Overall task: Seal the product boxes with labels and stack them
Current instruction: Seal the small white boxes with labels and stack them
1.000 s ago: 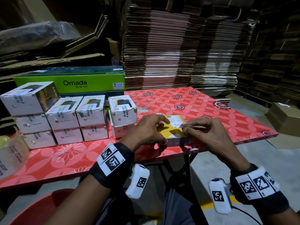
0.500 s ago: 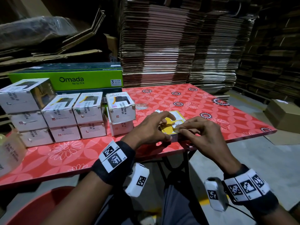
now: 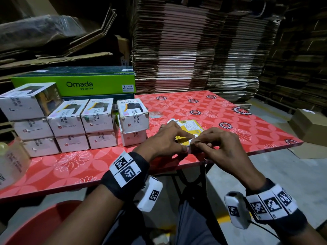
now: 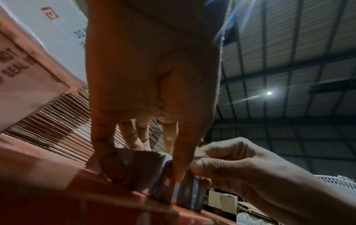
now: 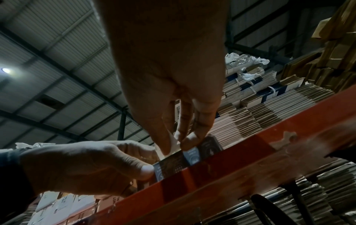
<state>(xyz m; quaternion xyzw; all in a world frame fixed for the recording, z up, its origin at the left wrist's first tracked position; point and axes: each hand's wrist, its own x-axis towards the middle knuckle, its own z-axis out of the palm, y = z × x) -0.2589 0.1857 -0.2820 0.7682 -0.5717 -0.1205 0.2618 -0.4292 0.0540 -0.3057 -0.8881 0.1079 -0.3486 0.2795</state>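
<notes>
Sealed boxes point(image 3: 99, 114) stand stacked at the worktop's point(image 3: 212, 110) left, clear of the work; the left hand point(image 3: 166, 138) clamps the yellow-topped box point(image 3: 190, 126) at the near edge, steadying it; the right hand point(image 3: 217, 144) pinches a label point(image 3: 193, 140) onto its corner.

Yellow-topped product box point(image 3: 190, 127) lies flat at near edge of red floral table point(image 3: 230, 110), dark printed side point(image 4: 185, 190) facing out over edge. Pale label strip point(image 3: 192, 140) sits at its near top edge; detail unclear. Sealed white boxes point(image 3: 99, 114) stand far left in rows, stacked two and three high, each printed "DO NOT ACCEPT IF SEAL IS BROKEN". Rightmost stack point(image 3: 133, 126) is just left of the yellow-topped box.
</notes>
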